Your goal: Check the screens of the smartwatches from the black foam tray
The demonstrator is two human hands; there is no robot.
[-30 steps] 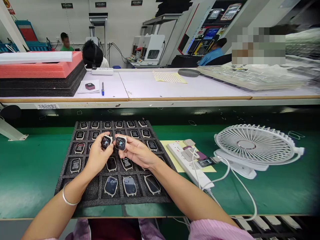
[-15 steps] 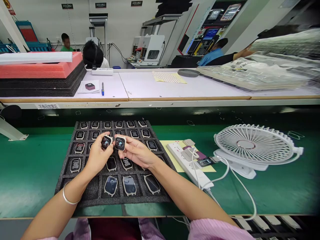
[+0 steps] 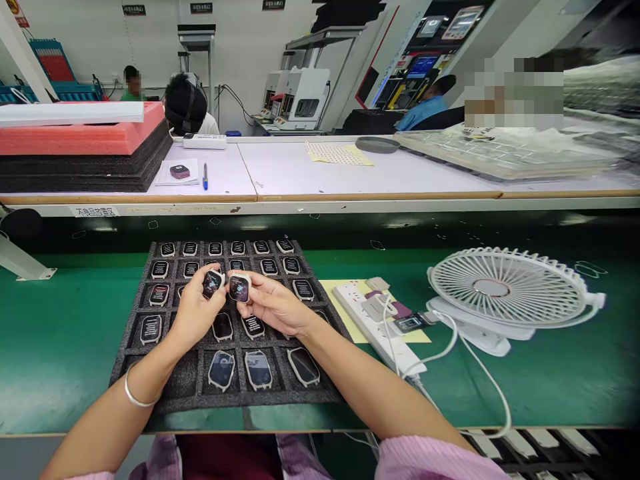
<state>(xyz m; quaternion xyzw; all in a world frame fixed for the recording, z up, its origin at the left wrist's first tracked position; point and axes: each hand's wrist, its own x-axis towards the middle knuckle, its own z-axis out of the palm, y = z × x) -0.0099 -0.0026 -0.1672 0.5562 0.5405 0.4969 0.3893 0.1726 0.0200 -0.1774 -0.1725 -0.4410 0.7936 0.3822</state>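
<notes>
My left hand (image 3: 196,308) is closed round a smartwatch body (image 3: 212,284), its dark screen lit and facing up at me. Close beside it, my right hand (image 3: 273,303) grips a second smartwatch body (image 3: 239,289) with a pale frame and a lit screen. Both watches are held just above a black foam tray (image 3: 131,331) with square pockets. Several strapless watches, such as one showing lines of text (image 3: 151,329), lie in the pockets. The front row has watches with dark or reflecting screens (image 3: 259,370). My hands and forearms hide part of the tray.
Right of the tray lies a white power strip (image 3: 367,327) with plugs and cables on yellow paper. A white fan (image 3: 505,290) stands farther right. Behind runs a raised white shelf (image 3: 280,170) with foam sheets (image 3: 75,143) at its left. People sit beyond it.
The right-hand watch has tilted slightly, and the pictures on both lit screens look a little different. My hands stay in nearly the same place.
</notes>
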